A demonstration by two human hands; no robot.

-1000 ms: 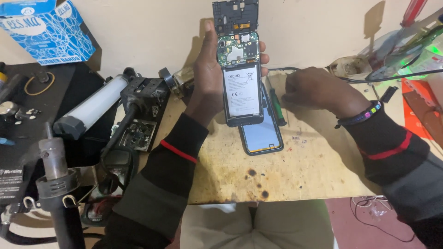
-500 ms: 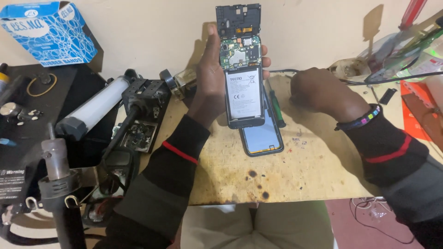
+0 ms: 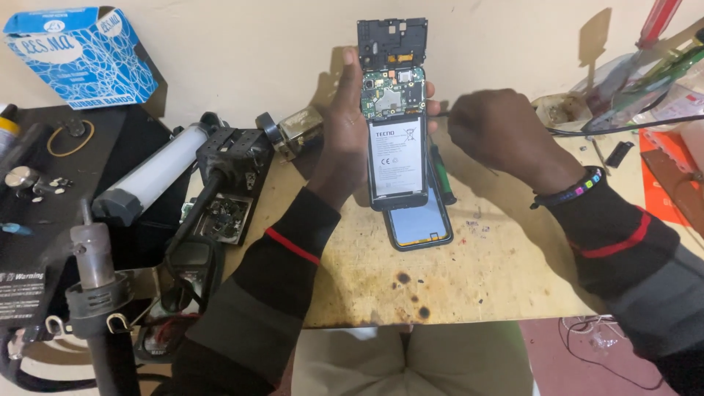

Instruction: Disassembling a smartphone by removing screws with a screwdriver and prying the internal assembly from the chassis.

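- Both hands are working over the far middle of the worktop [image 3: 513,279]: my left hand [image 3: 345,143] is gripping an opened smartphone [image 3: 396,136] upright, thumb along its left edge and fingertips showing past its right edge.
- Its back is facing me, baring a white battery [image 3: 397,163] below a green circuit board [image 3: 392,92], with a black cover plate [image 3: 391,42] sticking up above.
- My right hand [image 3: 502,132] is curling closed just right of the phone, pinching a thin tool whose tip is hidden; I cannot tell whether it is touching the board.
- A second phone [image 3: 419,224] is lying screen-up on the worktop directly beneath the held one, a green-handled screwdriver [image 3: 442,176] beside it.
- At the left edge a white tube lamp [image 3: 150,176] and a hot-air gun [image 3: 95,293] are sitting near a black stand.
- A blue cardboard box [image 3: 81,55] is leaning against the wall at the far left corner.
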